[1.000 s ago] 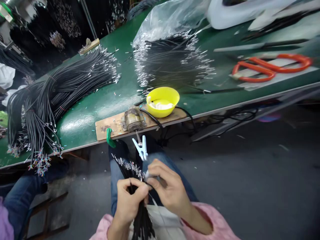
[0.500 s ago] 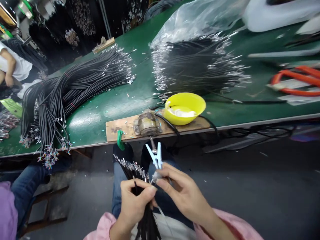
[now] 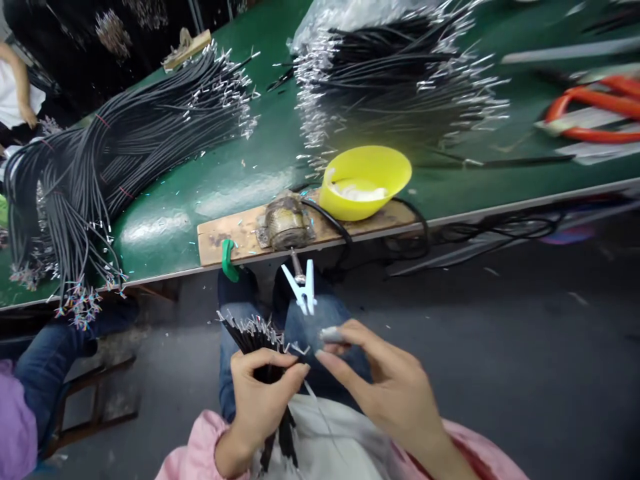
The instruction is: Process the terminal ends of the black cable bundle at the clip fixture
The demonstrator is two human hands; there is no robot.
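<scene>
Near the bottom centre, my left hand (image 3: pixel 265 393) is closed round a bundle of black cables (image 3: pixel 255 337) with silvery stripped ends pointing up and left. One wire end sticks out at its fingertips. To its right is my right hand (image 3: pixel 380 380), thumb and forefinger apart, with a grey wrap on one fingertip; nothing shows between them. Above both hands a light blue clothespin (image 3: pixel 303 288) hangs on the shaft of a small motor (image 3: pixel 287 223). The motor sits on a wooden board (image 3: pixel 213 245) at the table edge.
A yellow bowl (image 3: pixel 365 183) with white material stands on the board beside a green clamp (image 3: pixel 229 260). Cable piles (image 3: pixel 165 113) lie on the green table (image 3: pixel 210 200). Orange-handled scissors (image 3: pixel 595 110) are at right. Another person's arm (image 3: pixel 21 83) shows upper left.
My right hand has moved right, away from my left hand and the clothespin, and its fingers have parted. The whole view has shifted, so the table sits higher and further left.
</scene>
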